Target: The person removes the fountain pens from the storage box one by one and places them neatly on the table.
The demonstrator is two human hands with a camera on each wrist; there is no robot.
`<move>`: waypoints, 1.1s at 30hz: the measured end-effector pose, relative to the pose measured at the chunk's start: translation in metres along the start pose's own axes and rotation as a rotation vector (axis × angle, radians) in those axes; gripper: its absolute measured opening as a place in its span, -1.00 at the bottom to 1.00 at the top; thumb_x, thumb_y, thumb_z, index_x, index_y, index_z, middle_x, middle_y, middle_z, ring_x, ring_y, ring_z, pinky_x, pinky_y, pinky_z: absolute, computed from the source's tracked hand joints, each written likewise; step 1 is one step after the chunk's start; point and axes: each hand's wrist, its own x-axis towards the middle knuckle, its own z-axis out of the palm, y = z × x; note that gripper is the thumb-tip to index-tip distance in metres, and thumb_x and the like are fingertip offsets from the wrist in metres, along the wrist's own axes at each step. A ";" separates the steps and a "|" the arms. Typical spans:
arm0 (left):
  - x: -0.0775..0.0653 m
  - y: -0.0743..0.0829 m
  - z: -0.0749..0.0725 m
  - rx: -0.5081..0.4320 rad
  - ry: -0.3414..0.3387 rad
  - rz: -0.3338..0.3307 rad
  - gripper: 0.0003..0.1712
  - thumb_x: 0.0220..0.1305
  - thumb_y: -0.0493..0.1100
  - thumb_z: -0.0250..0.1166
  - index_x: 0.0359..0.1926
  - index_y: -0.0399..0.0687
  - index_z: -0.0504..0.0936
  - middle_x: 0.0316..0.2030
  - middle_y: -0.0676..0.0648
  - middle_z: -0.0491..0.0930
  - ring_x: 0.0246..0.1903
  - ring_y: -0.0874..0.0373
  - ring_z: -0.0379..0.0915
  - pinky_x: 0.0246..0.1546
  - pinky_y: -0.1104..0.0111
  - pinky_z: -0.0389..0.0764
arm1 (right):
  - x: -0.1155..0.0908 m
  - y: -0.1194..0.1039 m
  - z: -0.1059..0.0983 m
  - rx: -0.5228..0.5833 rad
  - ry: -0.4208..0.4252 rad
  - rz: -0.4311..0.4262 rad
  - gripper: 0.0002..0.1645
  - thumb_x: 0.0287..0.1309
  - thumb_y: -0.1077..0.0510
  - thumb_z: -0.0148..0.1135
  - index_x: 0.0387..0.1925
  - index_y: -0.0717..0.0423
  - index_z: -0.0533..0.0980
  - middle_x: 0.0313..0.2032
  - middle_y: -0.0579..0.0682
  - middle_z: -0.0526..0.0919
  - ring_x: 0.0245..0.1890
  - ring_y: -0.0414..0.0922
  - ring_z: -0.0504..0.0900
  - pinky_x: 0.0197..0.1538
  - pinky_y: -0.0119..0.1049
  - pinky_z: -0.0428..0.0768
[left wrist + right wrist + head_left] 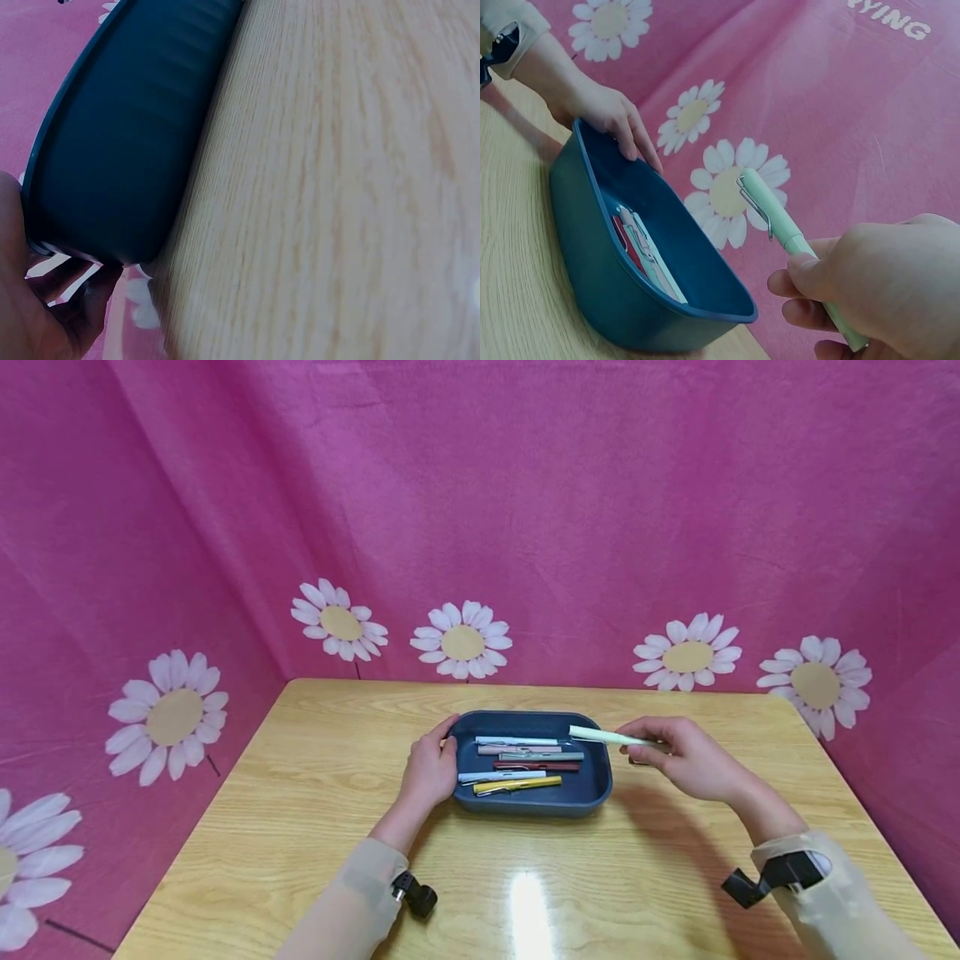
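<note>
A dark blue rectangular box [525, 807] sits on the table with several pens lying in it, among them a yellow pen [517, 786], a dark red pen [536, 767] and a pink pen [517, 750]. My left hand [432, 766] holds the box's left end, its fingers at the rim; the left wrist view shows them against the end of the box [120, 142]. Between thumb and fingers my right hand [693, 758] pinches a pale green pen [769, 204] with a metal clip. That pen is in the air, its clip end over the box's right rim.
The wooden table [315, 777] spreads around the box. Behind and beside it hangs a pink cloth [562, 527] printed with white daisies. Each forearm bears a strapped black camera mount, one seen on the right wrist [780, 872].
</note>
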 end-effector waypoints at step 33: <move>-0.001 0.001 0.001 -0.006 0.013 0.024 -0.48 0.66 -0.17 0.02 0.54 0.01 0.46 0.40 -0.26 0.50 0.39 -0.16 0.41 0.39 -0.11 0.40 | -0.039 0.052 -0.023 -0.175 0.092 0.038 -0.79 0.42 0.45 0.22 -0.01 0.29 0.68 -0.21 0.08 0.75 -0.24 -0.04 0.70 -0.19 -0.38 0.65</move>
